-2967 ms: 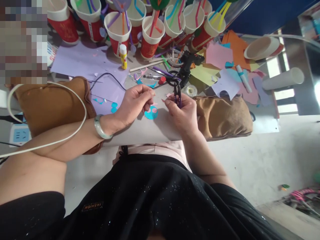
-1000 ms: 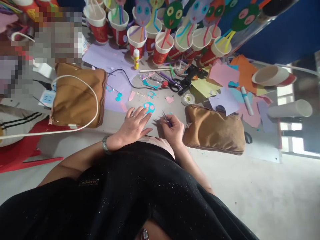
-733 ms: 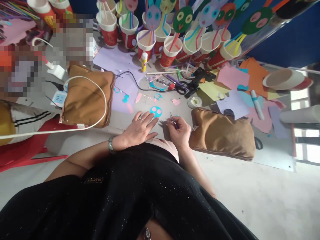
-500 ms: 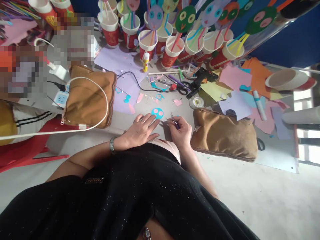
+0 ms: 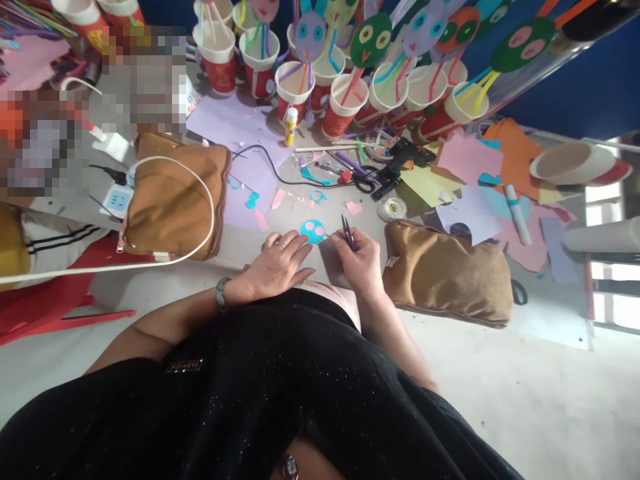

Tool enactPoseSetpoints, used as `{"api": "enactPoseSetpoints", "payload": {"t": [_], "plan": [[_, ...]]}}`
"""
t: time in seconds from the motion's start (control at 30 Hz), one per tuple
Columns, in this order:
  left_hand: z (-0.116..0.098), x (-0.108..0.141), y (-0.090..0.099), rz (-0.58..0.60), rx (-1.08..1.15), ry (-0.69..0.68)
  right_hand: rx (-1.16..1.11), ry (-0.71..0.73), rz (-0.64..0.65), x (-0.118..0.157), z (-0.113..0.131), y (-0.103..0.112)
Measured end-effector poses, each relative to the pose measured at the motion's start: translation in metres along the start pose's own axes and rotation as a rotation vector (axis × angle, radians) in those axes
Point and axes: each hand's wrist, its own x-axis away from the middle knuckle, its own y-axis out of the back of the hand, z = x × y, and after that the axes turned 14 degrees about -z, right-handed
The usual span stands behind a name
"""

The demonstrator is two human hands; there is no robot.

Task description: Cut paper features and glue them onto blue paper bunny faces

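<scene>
A blue paper disc (image 5: 313,232) with two pink circles on it lies on the table near its front edge. My left hand (image 5: 281,263) rests flat beside it, fingers apart, the fingertips at the disc's lower left edge. To the right of the disc, my right hand (image 5: 358,260) is closed around small scissors (image 5: 347,233), whose blades point up and away from me. The thumb and index fingertip are near the disc's right side; whether they pinch anything small there is unclear.
Brown cushions lie to the left (image 5: 175,193) and right (image 5: 450,273). Behind are a glue stick (image 5: 290,127), a black glue gun (image 5: 400,167), a tape roll (image 5: 393,209) and paper scraps (image 5: 470,157). Paper cups (image 5: 345,107) with straw figures line the back. A white cable (image 5: 213,207) crosses the left cushion.
The scissors in my right hand have turned to point more upward, and their blades look closer together. My left hand stays by the disc. The whole view has shifted slightly.
</scene>
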Motion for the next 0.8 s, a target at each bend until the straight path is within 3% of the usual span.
{"api": "enactPoseSetpoints", "payload": {"t": [0.27, 0.57, 0.8], "plan": [[-0.002, -0.001, 0.000, 0.017, 0.021, 0.016, -0.115, -0.118, 0.069, -0.004, 0.001, 0.002], [-0.001, -0.018, 0.003, -0.135, 0.290, 0.318, -0.210, -0.179, 0.190, -0.002, 0.004, -0.004], [0.002, -0.030, -0.005, -0.192, 0.474, 0.429, -0.241, -0.185, 0.222, 0.001, 0.004, -0.005]]}}
